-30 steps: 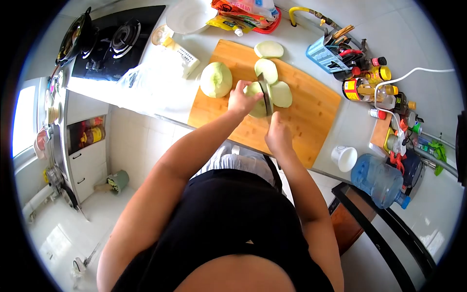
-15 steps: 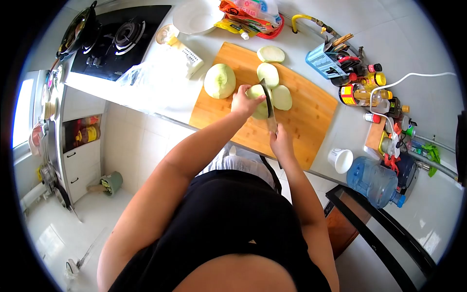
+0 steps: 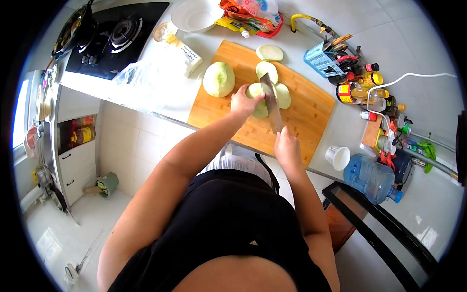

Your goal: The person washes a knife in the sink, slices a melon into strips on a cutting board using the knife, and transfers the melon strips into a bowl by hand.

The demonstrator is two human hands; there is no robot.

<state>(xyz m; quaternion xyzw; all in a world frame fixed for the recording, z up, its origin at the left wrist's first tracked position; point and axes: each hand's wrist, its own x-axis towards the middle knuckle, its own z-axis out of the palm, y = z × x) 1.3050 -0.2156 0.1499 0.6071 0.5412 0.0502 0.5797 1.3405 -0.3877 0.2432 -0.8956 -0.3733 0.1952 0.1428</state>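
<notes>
My left hand (image 3: 244, 101) grips a pale green piece of vegetable (image 3: 260, 110) on the wooden cutting board (image 3: 306, 117). In my right hand (image 3: 287, 144) is the handle of a knife (image 3: 273, 104); its wide blade lies against the right side of that piece, tip pointing away from me. Round slices rest beyond and beside the blade: one (image 3: 269, 53) at the board's far edge, one (image 3: 267, 71) nearer, and one (image 3: 283, 95) partly behind the knife. A large cut half (image 3: 219, 79) sits left of my left hand.
A white bowl (image 3: 196, 15) and food packets (image 3: 248, 19) stand at the back. On the right are a blue utensil basket (image 3: 322, 59), several bottles, a white cup (image 3: 337, 158) and a large water jug (image 3: 368, 178). The black stove (image 3: 116, 41) is at the left.
The knife has tilted, so more of its blade's flat side shows. My right hand has moved slightly right and toward me. My left hand still holds the piece.
</notes>
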